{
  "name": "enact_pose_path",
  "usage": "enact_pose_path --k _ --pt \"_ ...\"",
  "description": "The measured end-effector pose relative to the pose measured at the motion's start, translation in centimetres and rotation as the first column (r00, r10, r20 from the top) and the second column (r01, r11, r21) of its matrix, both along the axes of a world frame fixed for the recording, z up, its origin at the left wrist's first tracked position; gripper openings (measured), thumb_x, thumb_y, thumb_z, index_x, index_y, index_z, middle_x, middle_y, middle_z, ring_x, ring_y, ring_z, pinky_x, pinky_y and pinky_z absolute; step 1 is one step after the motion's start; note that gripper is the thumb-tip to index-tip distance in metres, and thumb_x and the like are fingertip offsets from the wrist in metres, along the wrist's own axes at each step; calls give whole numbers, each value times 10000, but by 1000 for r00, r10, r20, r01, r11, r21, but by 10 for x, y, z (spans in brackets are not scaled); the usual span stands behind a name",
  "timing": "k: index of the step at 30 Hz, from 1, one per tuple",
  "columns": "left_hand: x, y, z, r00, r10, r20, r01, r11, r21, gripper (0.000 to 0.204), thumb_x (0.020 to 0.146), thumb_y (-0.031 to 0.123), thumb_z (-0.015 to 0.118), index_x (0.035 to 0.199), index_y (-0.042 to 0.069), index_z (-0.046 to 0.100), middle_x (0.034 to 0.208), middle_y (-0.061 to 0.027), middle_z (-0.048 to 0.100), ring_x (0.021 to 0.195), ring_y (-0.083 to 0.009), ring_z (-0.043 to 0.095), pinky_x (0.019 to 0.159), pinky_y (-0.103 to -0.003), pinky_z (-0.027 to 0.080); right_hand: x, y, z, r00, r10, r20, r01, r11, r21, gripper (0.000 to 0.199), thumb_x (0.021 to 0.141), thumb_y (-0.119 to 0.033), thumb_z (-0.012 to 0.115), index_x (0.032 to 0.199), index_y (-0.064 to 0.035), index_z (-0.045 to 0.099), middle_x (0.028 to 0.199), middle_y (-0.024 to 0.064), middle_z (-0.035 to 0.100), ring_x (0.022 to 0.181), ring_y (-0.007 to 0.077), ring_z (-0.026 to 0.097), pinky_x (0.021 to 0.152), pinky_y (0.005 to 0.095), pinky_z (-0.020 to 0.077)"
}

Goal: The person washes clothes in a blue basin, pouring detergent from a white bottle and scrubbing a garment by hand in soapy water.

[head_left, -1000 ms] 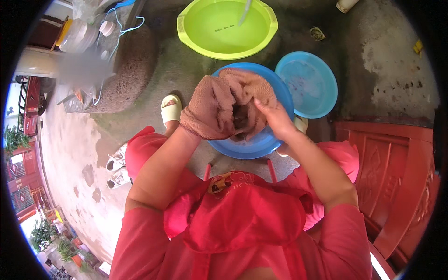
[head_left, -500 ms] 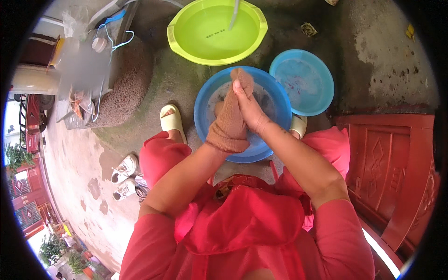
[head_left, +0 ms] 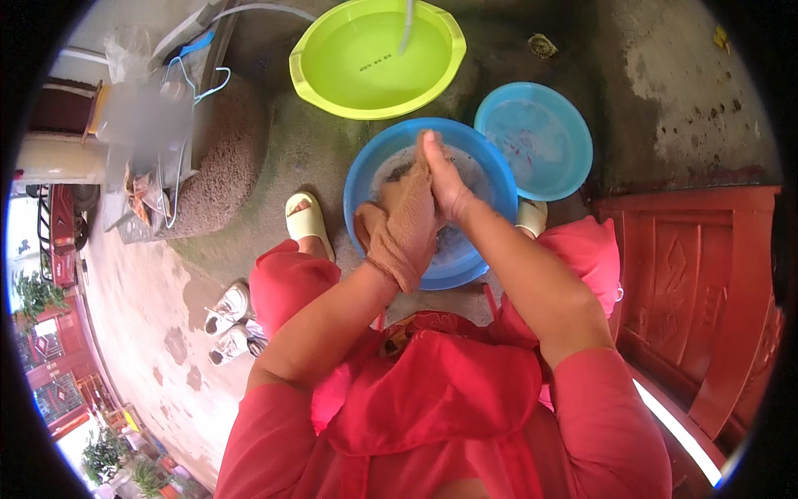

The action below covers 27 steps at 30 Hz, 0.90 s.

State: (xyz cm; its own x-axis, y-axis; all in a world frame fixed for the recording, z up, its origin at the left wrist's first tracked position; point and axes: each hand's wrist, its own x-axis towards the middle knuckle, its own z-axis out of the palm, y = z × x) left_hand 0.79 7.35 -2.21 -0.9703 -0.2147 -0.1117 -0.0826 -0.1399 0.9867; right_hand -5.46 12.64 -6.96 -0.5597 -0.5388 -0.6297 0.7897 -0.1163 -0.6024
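A brown fuzzy cloth (head_left: 405, 218), shaped like a sock or sleeve, covers my left hand (head_left: 411, 204) down to the wrist, so its fingers are hidden. Along the right side of the cloth lies my right hand (head_left: 445, 179), palm pressed against it and thumb up near its tip; part of its fingers is hidden. Both hands are above a blue basin (head_left: 359, 179) of cloudy water between my feet. Something dark shows in that water beside the cloth, too unclear to name.
A lime-green basin (head_left: 303, 83) of water with a hose (head_left: 406, 29) in it stands ahead. Right of mine is a light-blue basin (head_left: 586, 158) of sudsy water. Sneakers (head_left: 227, 308) lie at the left. A red wooden door (head_left: 682, 283) is at the right, a hanger (head_left: 195, 87) far left.
The cloth's tip no longer stands out above my right thumb, and the cloth bulges out more on the left. My right hand has slid slightly along it.
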Motion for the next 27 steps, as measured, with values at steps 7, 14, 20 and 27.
enact_pose_path --k 7,14,20,27 --pt "-13 -59 -12 918 -321 234 -74 442 894 290 791 307 473 930 60 533 822 -97 544 811 -215 511 731 -333 406 74 2 10 650 221 -727 -149 975 163 468 910 -335 349 1201 23 421 1193 144 453 1128 230 397 975 308 282" --pt "-11 -42 -26 910 -381 -162 -41 305 -951 203 691 200 555 832 66 498 822 -92 463 790 -206 456 722 -334 370 62 5 57 174 257 -951 -13 966 259 550 897 -430 346 1101 63 479 1150 247 462 1105 335 429 934 374 298" --pt "-9 -8 -8 921 -362 -144 189 737 -649 362 666 118 590 1008 34 509 995 -128 492 1001 -272 460 876 -350 350 -5 8 21 878 180 -443 -110 978 179 568 864 -485 407 1137 3 503 1156 124 525 1067 224 491 929 319 354" --pt "-16 -35 54 772 -634 41 119 81 -990 249 530 245 659 697 82 571 654 -99 545 700 -276 527 654 -350 427 26 27 18 990 17 142 -2 994 -106 496 867 -447 381 1189 -79 466 1143 91 538 1039 235 519 883 354 424"
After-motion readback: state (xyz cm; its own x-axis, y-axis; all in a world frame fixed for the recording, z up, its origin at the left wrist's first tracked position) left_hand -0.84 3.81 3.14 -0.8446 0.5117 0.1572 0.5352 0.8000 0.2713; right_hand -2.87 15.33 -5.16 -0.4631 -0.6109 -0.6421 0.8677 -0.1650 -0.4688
